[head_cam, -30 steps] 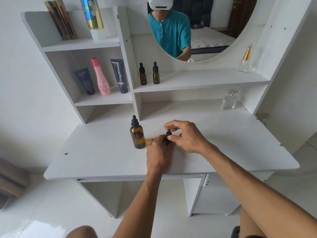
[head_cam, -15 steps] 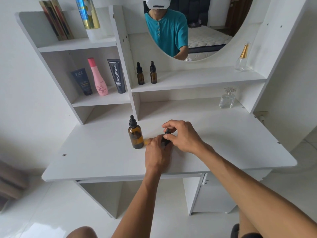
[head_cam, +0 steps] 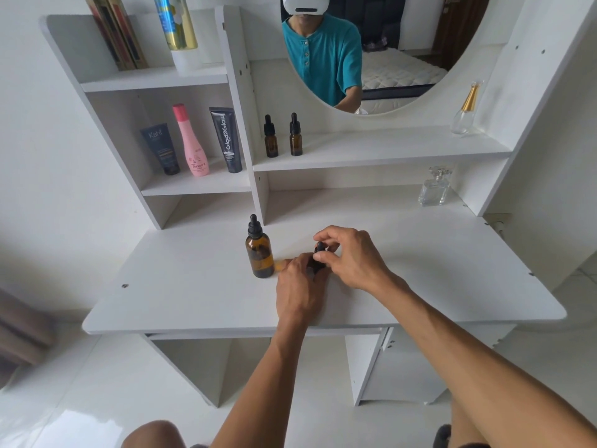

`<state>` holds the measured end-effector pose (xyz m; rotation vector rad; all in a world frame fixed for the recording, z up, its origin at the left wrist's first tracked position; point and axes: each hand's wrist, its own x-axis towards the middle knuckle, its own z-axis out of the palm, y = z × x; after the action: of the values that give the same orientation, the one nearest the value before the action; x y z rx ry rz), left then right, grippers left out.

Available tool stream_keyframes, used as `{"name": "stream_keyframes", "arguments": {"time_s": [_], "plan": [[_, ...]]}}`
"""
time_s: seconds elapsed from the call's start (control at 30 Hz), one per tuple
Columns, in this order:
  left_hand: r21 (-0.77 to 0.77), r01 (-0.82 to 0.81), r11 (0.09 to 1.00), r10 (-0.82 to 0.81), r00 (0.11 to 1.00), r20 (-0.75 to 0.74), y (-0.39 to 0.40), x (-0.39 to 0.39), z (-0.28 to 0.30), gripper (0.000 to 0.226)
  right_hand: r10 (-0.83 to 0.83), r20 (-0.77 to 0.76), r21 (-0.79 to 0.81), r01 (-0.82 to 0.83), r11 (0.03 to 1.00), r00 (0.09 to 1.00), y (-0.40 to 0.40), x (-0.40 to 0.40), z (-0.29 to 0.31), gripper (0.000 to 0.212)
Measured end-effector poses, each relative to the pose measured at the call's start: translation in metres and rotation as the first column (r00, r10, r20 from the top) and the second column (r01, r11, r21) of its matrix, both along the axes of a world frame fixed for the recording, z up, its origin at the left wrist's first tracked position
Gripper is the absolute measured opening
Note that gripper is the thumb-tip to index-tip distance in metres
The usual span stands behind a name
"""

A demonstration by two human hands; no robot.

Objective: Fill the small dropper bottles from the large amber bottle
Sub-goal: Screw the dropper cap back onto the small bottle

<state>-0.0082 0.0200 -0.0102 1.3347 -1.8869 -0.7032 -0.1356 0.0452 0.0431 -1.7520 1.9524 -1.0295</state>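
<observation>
The large amber bottle [head_cam: 259, 253] with a black dropper cap stands upright near the middle of the white desk [head_cam: 181, 286]. Just right of it my left hand [head_cam: 298, 286] wraps the body of a small dropper bottle [head_cam: 317, 258], which is mostly hidden. My right hand [head_cam: 350, 257] pinches that bottle's black cap from above. Two more small amber dropper bottles [head_cam: 270, 137] [head_cam: 295, 135] stand capped on the shelf above.
A dark tube [head_cam: 161, 148], a pink bottle [head_cam: 191, 142] and a black tube [head_cam: 226, 139] stand on the left shelf. A clear perfume bottle [head_cam: 434, 187] sits at the desk's back right, another with a gold neck [head_cam: 466, 108] on the upper shelf. A mirror [head_cam: 387, 43] hangs behind.
Both hands have stayed on the small bottle; my right fingers have shifted slightly on its cap. The large amber bottle has not moved.
</observation>
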Motion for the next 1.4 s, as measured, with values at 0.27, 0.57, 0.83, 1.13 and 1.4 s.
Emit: {"name": "stream_keyframes", "arguments": {"time_s": [0.27,0.57,0.83,1.13,1.4], "plan": [[0.010,-0.015,1.000,0.014,1.000,0.017,0.001,-0.001,0.002,0.021,-0.043,0.001,-0.030,0.043,0.999,0.999,0.002,0.003,-0.001,0.026],[0.014,0.033,0.999,-0.034,0.998,0.059,0.002,0.005,0.006,0.028,-0.041,0.041,0.009,0.041,0.999,0.998,0.005,0.002,-0.002,0.020],[-0.004,0.094,0.996,-0.090,0.968,0.236,0.000,0.000,0.003,0.049,-0.114,0.072,-0.097,0.120,0.988,0.991,0.010,-0.014,0.006,0.020],[0.006,0.193,0.981,-0.176,0.880,0.441,-0.030,-0.020,-0.006,0.059,-0.127,0.074,-0.367,0.146,0.919,0.989,-0.028,-0.034,0.072,0.024],[-0.019,0.188,0.982,-0.150,0.837,0.527,-0.045,-0.031,-0.006,0.061,-0.167,0.023,-0.529,0.154,0.835,0.986,-0.103,-0.043,0.127,0.019]]}}
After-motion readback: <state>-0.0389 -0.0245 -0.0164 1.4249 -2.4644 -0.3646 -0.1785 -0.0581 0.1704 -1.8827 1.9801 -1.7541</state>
